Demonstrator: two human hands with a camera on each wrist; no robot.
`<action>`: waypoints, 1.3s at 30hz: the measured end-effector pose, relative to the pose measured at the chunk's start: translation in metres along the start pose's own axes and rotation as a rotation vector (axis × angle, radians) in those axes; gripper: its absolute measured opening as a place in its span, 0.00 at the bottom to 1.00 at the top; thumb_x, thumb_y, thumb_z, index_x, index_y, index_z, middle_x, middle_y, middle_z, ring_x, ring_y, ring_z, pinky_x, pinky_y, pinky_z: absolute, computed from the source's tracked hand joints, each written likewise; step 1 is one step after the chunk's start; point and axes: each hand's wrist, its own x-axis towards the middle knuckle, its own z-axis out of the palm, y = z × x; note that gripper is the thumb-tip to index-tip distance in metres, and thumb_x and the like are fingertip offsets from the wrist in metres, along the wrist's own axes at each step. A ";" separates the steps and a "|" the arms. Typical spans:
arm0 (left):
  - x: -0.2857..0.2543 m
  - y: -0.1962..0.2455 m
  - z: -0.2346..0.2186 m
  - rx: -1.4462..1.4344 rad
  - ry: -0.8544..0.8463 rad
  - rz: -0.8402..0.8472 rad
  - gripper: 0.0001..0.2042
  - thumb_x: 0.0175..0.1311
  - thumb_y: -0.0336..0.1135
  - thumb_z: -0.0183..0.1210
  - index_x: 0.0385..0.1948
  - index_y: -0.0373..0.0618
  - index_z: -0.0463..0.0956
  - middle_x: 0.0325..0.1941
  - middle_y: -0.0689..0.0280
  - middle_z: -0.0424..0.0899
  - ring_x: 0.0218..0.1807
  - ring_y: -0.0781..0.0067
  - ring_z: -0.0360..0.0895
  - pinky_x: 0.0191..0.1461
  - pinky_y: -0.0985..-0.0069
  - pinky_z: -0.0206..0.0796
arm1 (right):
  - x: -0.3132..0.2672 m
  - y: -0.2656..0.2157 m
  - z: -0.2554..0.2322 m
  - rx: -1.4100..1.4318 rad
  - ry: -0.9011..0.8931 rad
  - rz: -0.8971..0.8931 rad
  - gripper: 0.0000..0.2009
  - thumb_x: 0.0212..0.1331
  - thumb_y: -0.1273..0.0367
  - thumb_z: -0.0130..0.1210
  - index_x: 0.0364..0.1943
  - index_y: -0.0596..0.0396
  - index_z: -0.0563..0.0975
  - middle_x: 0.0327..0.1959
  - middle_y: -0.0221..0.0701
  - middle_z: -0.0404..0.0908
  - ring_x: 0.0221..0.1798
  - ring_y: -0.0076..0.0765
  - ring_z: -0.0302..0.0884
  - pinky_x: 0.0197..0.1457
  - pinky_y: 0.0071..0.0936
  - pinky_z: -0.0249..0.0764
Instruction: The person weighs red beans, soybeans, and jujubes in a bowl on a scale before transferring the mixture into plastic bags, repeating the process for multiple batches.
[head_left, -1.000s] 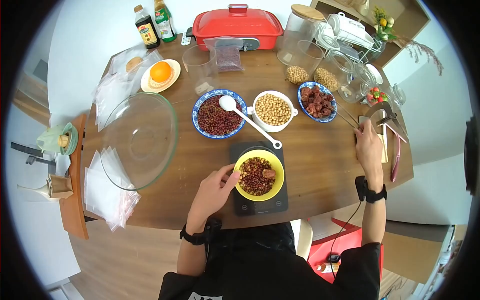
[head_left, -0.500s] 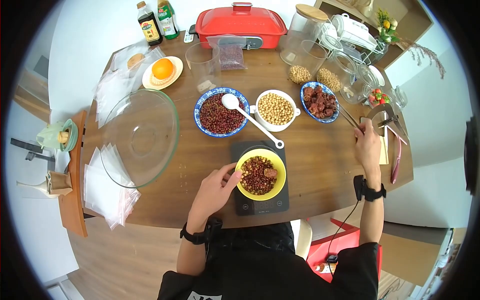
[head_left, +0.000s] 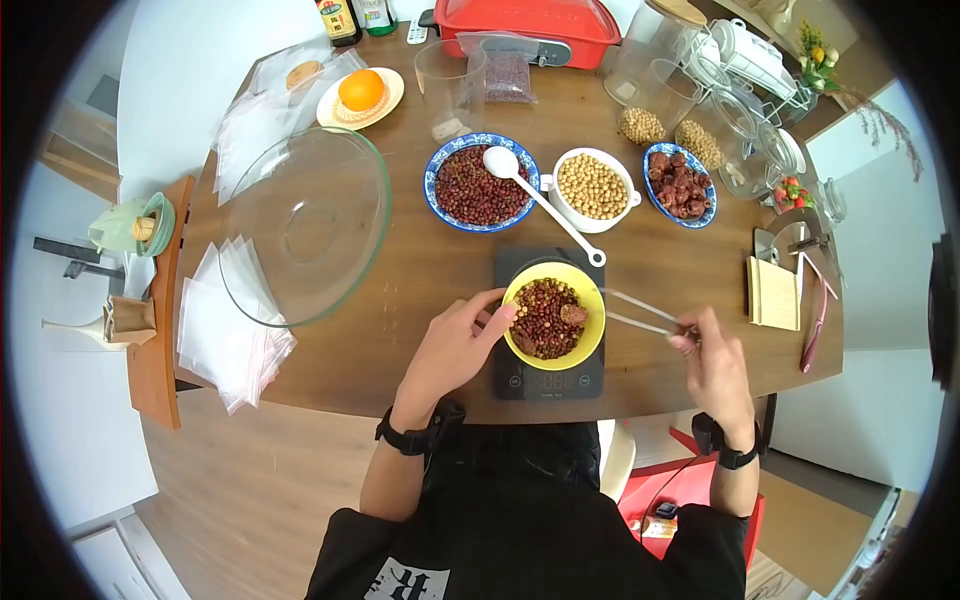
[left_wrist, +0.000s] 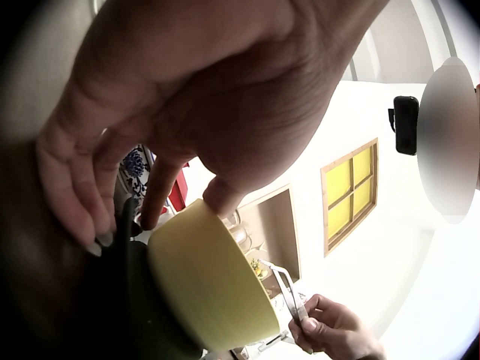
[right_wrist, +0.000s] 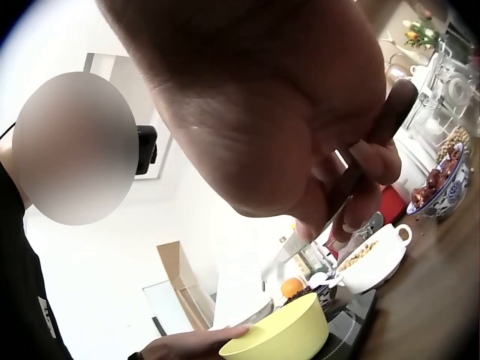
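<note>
My left hand (head_left: 452,345) holds the yellow bowl (head_left: 598,330) at its left side, thumb over the rim. Red beans (head_left: 548,315), some soybeans and two wrinkled dried red dates (head_left: 573,314) lie in the bowl, which stands on a black kitchen scale (head_left: 550,385). In my right hand (head_left: 718,365) are metal tongs (head_left: 640,312), their two arms spread and the tips right at the bowl's right rim. Nothing shows between the tips. The left wrist view has my thumb on the bowl (left_wrist: 210,285) rim and a finger along its outer wall.
Behind the scale stand a blue-rimmed bowl of red beans (head_left: 480,190) with a white spoon (head_left: 550,210) across it, a white pot of soybeans (head_left: 592,188) and a plate of dried dates (head_left: 680,186). A large glass bowl (head_left: 305,230) is at left, a wooden board (head_left: 773,295) at right.
My right hand has brought the tongs left, from beside the plate of dates to the yellow bowl. A second date now shows in the bowl's lower left. My left hand stays on the rim.
</note>
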 end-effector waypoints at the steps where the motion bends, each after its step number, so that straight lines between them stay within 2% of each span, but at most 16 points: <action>1: 0.000 -0.001 0.001 0.019 -0.005 0.010 0.25 0.77 0.52 0.58 0.64 0.41 0.77 0.43 0.60 0.88 0.38 0.74 0.83 0.46 0.73 0.77 | 0.000 0.011 -0.003 -0.034 0.053 0.017 0.09 0.65 0.79 0.61 0.44 0.58 0.73 0.34 0.46 0.84 0.37 0.59 0.84 0.37 0.46 0.79; 4: 0.000 -0.005 0.002 0.009 -0.003 0.003 0.25 0.78 0.53 0.57 0.65 0.42 0.77 0.44 0.60 0.88 0.39 0.74 0.84 0.46 0.73 0.78 | 0.014 0.052 -0.017 -0.280 0.253 0.156 0.08 0.68 0.75 0.59 0.45 0.57 0.72 0.35 0.46 0.84 0.38 0.62 0.84 0.37 0.50 0.77; 5: 0.000 -0.005 0.003 0.006 -0.013 0.014 0.25 0.78 0.53 0.57 0.65 0.42 0.77 0.44 0.60 0.88 0.39 0.74 0.84 0.46 0.73 0.78 | 0.021 0.070 -0.024 -0.405 0.348 0.110 0.07 0.70 0.73 0.58 0.44 0.57 0.71 0.35 0.46 0.84 0.39 0.63 0.84 0.37 0.52 0.76; 6: 0.000 -0.005 0.002 0.005 -0.010 0.009 0.26 0.78 0.53 0.57 0.65 0.42 0.77 0.44 0.60 0.88 0.40 0.74 0.84 0.47 0.73 0.78 | 0.027 0.081 -0.033 -0.482 0.366 0.153 0.08 0.70 0.74 0.58 0.45 0.56 0.70 0.35 0.45 0.84 0.39 0.62 0.84 0.37 0.52 0.76; 8: 0.000 -0.005 0.003 0.003 -0.015 0.014 0.26 0.78 0.53 0.57 0.65 0.42 0.77 0.45 0.60 0.88 0.41 0.74 0.84 0.47 0.73 0.78 | 0.036 0.105 -0.045 -0.591 0.355 0.250 0.08 0.70 0.74 0.57 0.46 0.56 0.70 0.38 0.45 0.84 0.39 0.62 0.83 0.37 0.52 0.76; 10: -0.001 -0.005 0.004 -0.048 0.024 0.006 0.24 0.76 0.54 0.58 0.62 0.45 0.80 0.41 0.54 0.86 0.39 0.64 0.84 0.49 0.68 0.77 | 0.042 0.118 -0.051 -0.607 0.363 0.234 0.08 0.69 0.74 0.57 0.46 0.56 0.70 0.39 0.45 0.84 0.40 0.62 0.84 0.37 0.53 0.76; 14: 0.000 -0.006 0.004 -0.034 0.022 0.010 0.25 0.76 0.55 0.58 0.61 0.45 0.81 0.41 0.54 0.86 0.38 0.64 0.84 0.48 0.68 0.76 | 0.061 0.133 -0.051 -0.632 0.327 0.190 0.10 0.67 0.73 0.59 0.46 0.57 0.69 0.42 0.45 0.84 0.41 0.62 0.84 0.38 0.55 0.77; 21: -0.001 -0.005 0.003 -0.038 0.022 -0.003 0.25 0.76 0.55 0.58 0.62 0.46 0.80 0.41 0.54 0.86 0.37 0.65 0.83 0.48 0.68 0.76 | 0.082 0.162 -0.037 -0.664 0.272 0.270 0.11 0.67 0.72 0.59 0.47 0.55 0.69 0.40 0.46 0.85 0.42 0.64 0.84 0.40 0.57 0.78; 24: 0.000 -0.004 0.002 -0.051 0.019 -0.001 0.25 0.76 0.55 0.58 0.62 0.45 0.80 0.41 0.54 0.86 0.37 0.66 0.83 0.47 0.69 0.76 | 0.076 0.158 -0.040 -0.568 0.320 0.337 0.08 0.68 0.71 0.59 0.44 0.56 0.71 0.34 0.45 0.86 0.38 0.63 0.84 0.39 0.56 0.77; 26: 0.000 -0.004 0.000 -0.017 -0.031 -0.028 0.26 0.78 0.53 0.58 0.65 0.43 0.77 0.47 0.58 0.87 0.45 0.71 0.85 0.49 0.71 0.80 | 0.068 0.158 -0.043 -0.426 0.363 0.314 0.07 0.68 0.71 0.58 0.42 0.57 0.72 0.31 0.43 0.85 0.35 0.58 0.85 0.37 0.51 0.77; 28: 0.000 -0.006 0.002 -0.032 -0.012 -0.014 0.25 0.77 0.54 0.58 0.64 0.44 0.79 0.44 0.56 0.87 0.41 0.68 0.84 0.48 0.70 0.78 | 0.059 0.149 -0.045 -0.281 0.405 0.293 0.06 0.69 0.72 0.58 0.41 0.57 0.73 0.27 0.42 0.85 0.32 0.54 0.85 0.35 0.47 0.76; 30: 0.001 -0.004 0.003 -0.046 0.009 0.002 0.24 0.76 0.54 0.58 0.62 0.45 0.80 0.41 0.54 0.86 0.37 0.65 0.83 0.47 0.69 0.76 | 0.051 0.126 -0.045 -0.074 0.404 0.333 0.05 0.69 0.72 0.58 0.38 0.57 0.75 0.23 0.38 0.82 0.27 0.42 0.84 0.32 0.36 0.74; 31: 0.000 -0.002 0.003 -0.047 0.009 0.001 0.24 0.76 0.54 0.58 0.63 0.45 0.80 0.41 0.54 0.86 0.37 0.65 0.83 0.48 0.69 0.76 | 0.043 0.121 -0.044 -0.073 0.360 0.281 0.03 0.70 0.74 0.57 0.38 0.57 0.74 0.22 0.36 0.81 0.25 0.34 0.82 0.30 0.31 0.72; 34: -0.001 -0.002 0.003 -0.046 0.021 -0.001 0.24 0.76 0.54 0.58 0.62 0.46 0.80 0.42 0.54 0.86 0.38 0.65 0.83 0.48 0.69 0.76 | 0.016 0.057 -0.026 0.049 0.208 0.166 0.03 0.69 0.77 0.58 0.39 0.59 0.75 0.24 0.37 0.81 0.26 0.34 0.82 0.31 0.32 0.74; 37: -0.001 -0.002 0.002 0.023 0.021 0.009 0.25 0.77 0.53 0.58 0.63 0.44 0.79 0.44 0.55 0.86 0.39 0.67 0.83 0.47 0.70 0.76 | -0.007 0.002 0.010 0.020 0.072 0.018 0.09 0.61 0.81 0.60 0.41 0.57 0.74 0.30 0.44 0.85 0.34 0.53 0.87 0.35 0.44 0.80; 39: -0.001 -0.003 0.003 0.093 0.015 0.014 0.25 0.78 0.53 0.57 0.64 0.42 0.78 0.45 0.56 0.87 0.39 0.70 0.83 0.47 0.72 0.76 | -0.012 -0.013 0.028 -0.118 0.029 -0.050 0.10 0.60 0.82 0.60 0.41 0.55 0.73 0.33 0.41 0.83 0.33 0.53 0.85 0.33 0.46 0.78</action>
